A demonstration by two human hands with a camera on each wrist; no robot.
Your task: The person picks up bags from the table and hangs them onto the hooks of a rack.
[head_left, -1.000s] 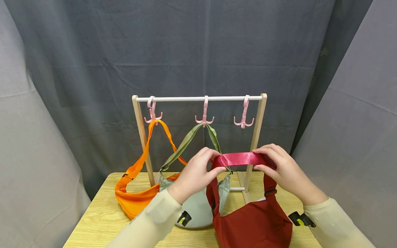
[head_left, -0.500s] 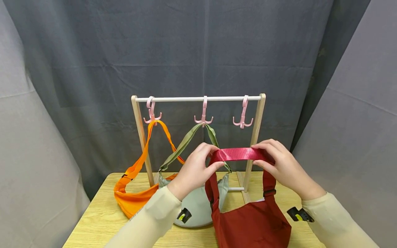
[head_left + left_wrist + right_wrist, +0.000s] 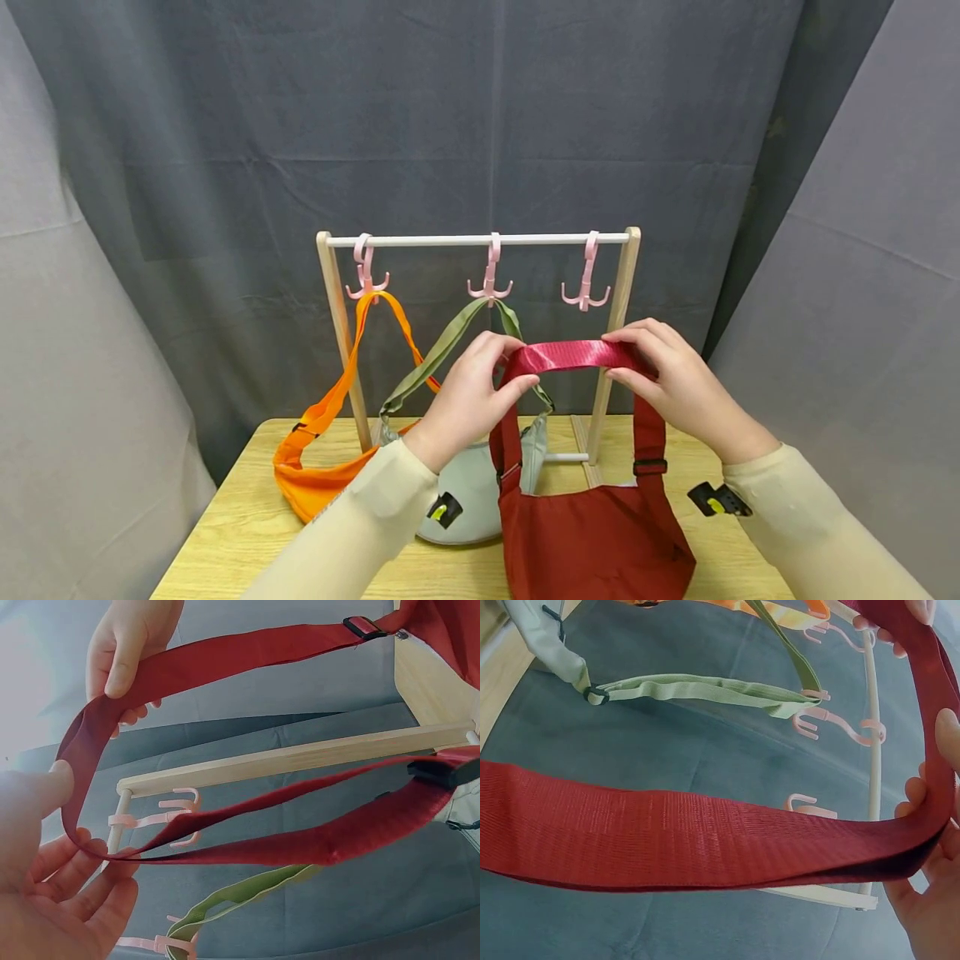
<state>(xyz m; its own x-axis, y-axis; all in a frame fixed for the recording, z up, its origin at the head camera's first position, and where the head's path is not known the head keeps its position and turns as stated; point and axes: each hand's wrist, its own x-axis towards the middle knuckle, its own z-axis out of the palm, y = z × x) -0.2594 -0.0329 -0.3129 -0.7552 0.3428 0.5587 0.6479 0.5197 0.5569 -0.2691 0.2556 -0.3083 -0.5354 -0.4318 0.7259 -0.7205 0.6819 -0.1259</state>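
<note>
A dark red shoulder bag (image 3: 600,542) hangs from its strap (image 3: 570,356) in front of a small rack. The left hand (image 3: 472,392) pinches the strap at its left bend, thumb in front. At the right bend, the right hand (image 3: 667,379) pinches it too. Between the hands the strap runs nearly level, and the left wrist view shows it as an open loop (image 3: 97,742). Behind it, the right pink hook (image 3: 585,287) bears nothing. A green strap (image 3: 450,342) hangs on the middle hook (image 3: 491,279), partly hidden by the left hand.
An orange bag (image 3: 315,479) hangs by its strap from the left pink hook (image 3: 366,275), its body at the table (image 3: 217,533). The grey-green bag (image 3: 472,496) is partly covered by the left arm and red bag. A white rail (image 3: 427,241) tops the wooden rack (image 3: 622,292).
Both hands have raised the red bag's strap, bringing it nearer the rack's height. The bag body has swung slightly left and now faces more squarely. The other bags have stayed in place.
</note>
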